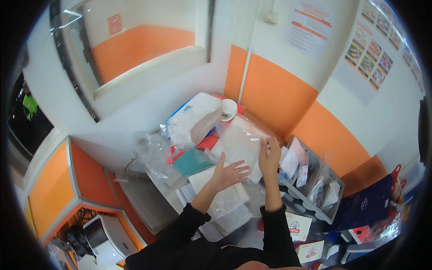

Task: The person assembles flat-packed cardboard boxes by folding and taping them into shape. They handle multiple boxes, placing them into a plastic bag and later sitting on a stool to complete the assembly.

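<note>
Plastic bag [240, 137] beside right hand [269, 155]; left hand [228, 174] splayed

A table [168, 193] stands between a cabinet [54, 180] at left, a machine [110, 243] inside it, and a tray [292, 191] at right, packets [294, 157] in it. At the far end sits a wrapped bundle [195, 118], a scale [228, 109] just to its right. The left hand [227, 174] is over flat packs [231, 198], papers [234, 220] before them; the right hand [269, 155], beside the tray, is at a plastic bag [240, 137]. Behind, a poster [310, 27] hangs on the wall [274, 85].
</note>
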A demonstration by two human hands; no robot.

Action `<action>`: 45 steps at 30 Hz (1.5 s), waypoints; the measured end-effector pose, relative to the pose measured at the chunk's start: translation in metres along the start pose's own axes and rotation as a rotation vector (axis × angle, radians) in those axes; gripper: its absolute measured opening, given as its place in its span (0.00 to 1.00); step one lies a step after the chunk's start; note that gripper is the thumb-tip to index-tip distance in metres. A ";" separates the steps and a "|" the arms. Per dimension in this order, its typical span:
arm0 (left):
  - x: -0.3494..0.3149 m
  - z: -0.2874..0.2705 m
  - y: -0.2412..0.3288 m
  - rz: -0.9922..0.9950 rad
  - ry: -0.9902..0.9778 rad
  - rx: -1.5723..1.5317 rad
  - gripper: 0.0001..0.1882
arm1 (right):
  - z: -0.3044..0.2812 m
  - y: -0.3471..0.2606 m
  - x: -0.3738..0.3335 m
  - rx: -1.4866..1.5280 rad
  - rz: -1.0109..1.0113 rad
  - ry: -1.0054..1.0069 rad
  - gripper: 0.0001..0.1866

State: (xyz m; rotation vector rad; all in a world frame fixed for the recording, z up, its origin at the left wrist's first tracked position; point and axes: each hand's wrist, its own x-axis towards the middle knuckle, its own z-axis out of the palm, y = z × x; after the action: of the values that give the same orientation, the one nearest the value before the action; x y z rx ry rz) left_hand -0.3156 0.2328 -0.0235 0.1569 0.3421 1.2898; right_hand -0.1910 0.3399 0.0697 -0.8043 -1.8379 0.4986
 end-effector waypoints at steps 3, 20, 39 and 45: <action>-0.016 0.023 0.006 0.068 -0.362 -0.020 0.38 | -0.058 -0.054 -0.081 0.060 -0.366 -0.280 0.06; -0.438 0.005 -0.167 0.140 1.802 1.209 0.21 | -0.141 -0.064 -0.316 -0.299 0.159 -1.460 0.22; -0.577 -0.133 -0.373 0.478 2.078 1.101 0.49 | -0.235 -0.068 -0.411 -0.194 0.092 -1.261 0.16; -0.580 -0.131 -0.373 0.518 2.020 1.105 0.50 | -0.250 -0.079 -0.421 -0.145 0.169 -1.290 0.15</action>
State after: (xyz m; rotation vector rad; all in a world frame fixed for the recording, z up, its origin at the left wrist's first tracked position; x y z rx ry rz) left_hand -0.1562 -0.4354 -0.1658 -0.2298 2.8653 1.1646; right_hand 0.1224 -0.0251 -0.0517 -0.7861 -3.0065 1.1805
